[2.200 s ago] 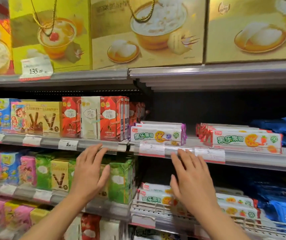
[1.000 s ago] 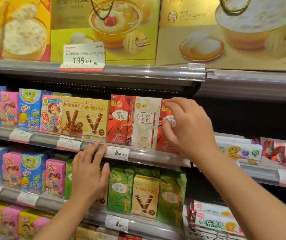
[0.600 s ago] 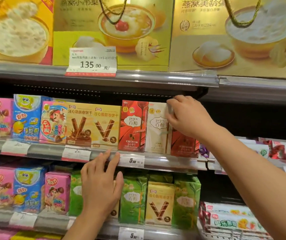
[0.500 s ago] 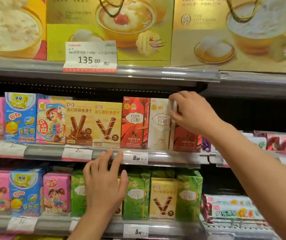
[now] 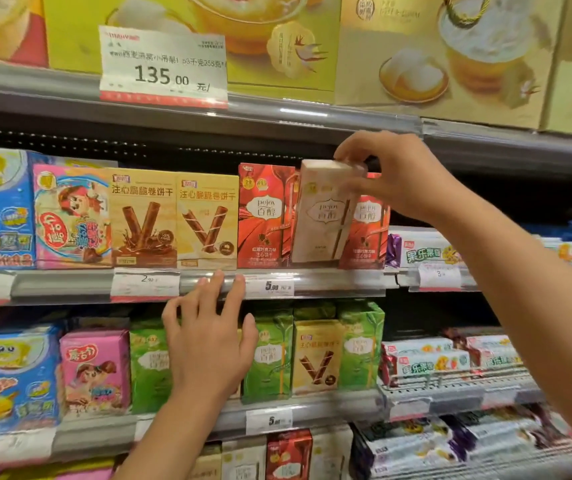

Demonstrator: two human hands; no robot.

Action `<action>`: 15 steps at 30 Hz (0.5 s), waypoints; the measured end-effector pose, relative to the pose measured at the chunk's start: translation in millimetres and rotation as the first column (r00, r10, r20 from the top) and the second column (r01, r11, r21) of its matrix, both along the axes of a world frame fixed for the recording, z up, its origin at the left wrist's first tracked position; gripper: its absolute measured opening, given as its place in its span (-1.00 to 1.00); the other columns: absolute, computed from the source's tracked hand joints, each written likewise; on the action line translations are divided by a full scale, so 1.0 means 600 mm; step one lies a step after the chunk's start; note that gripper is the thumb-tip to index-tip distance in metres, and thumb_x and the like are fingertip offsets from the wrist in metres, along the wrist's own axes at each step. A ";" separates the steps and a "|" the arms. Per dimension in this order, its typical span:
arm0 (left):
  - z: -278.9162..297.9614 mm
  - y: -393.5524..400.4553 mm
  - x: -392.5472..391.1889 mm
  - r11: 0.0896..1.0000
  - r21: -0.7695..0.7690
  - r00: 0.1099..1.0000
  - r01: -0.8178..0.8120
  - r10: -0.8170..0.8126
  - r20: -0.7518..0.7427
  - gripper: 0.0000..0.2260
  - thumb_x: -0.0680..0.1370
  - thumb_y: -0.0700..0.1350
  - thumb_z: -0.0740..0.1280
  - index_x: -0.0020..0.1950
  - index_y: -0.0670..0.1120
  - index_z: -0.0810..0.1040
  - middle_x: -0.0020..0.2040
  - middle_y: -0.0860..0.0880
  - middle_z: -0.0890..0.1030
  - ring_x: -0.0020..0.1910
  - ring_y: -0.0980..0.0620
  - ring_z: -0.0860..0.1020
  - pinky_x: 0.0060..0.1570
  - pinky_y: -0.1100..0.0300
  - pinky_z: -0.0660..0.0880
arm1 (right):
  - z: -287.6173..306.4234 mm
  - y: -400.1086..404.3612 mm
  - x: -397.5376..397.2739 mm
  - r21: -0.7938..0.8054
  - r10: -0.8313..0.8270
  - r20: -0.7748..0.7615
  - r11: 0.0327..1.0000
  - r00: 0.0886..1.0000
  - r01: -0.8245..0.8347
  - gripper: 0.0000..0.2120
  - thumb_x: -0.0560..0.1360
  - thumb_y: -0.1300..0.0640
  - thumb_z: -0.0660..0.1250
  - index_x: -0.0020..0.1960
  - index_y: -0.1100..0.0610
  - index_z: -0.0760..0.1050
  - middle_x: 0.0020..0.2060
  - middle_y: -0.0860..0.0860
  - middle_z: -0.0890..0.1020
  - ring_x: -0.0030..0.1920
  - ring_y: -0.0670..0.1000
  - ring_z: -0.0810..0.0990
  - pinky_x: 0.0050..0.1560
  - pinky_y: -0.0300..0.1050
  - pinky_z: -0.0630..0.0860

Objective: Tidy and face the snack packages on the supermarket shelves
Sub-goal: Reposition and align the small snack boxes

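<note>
Supermarket shelves (image 5: pixel 312 282) packed with snack boxes, two hands at work.

On the middle shelf stand yellow wafer-roll boxes (image 5: pixel 173 220), then a red box (image 5: pixel 265 216). The left hand (image 5: pixel 208 341) lies open, fingers straight, fingertips touching the shelf's price rail. Just right of the red box, the right hand (image 5: pixel 395 174) pinches the top of a cream box (image 5: pixel 322 213), which is tilted and pulled forward of the row.
</note>
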State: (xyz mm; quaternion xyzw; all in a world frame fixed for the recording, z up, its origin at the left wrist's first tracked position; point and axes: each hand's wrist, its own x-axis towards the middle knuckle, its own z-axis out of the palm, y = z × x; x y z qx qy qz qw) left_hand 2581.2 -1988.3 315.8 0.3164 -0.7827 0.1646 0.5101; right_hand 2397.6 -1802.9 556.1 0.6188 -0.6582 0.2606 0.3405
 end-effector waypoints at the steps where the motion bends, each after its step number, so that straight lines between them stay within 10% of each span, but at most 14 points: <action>1: 0.000 0.001 0.000 1.000 -0.003 1.000 0.000 0.000 -0.003 -0.53 0.54 0.12 0.18 0.40 -0.01 0.50 0.38 -0.13 0.46 0.28 -0.17 0.40 0.24 -0.19 0.28 | 0.001 0.010 0.003 -0.013 0.023 -0.003 1.000 1.000 -0.023 -0.65 0.44 0.14 0.54 0.20 0.08 0.60 0.01 -0.04 0.66 0.04 0.00 0.61 0.10 -0.05 0.55; 15: -0.028 0.042 0.010 0.989 0.102 0.994 0.105 -0.106 -0.004 -0.49 0.59 0.08 0.15 0.51 -0.05 0.38 0.57 -0.15 0.24 0.55 -0.20 0.18 0.50 -0.22 0.12 | -0.270 0.193 -0.022 0.087 0.169 0.431 0.970 0.886 -0.227 -0.71 0.41 0.03 0.51 0.11 -0.13 0.58 -0.01 -0.22 0.66 0.01 -0.16 0.65 -0.05 -0.34 0.56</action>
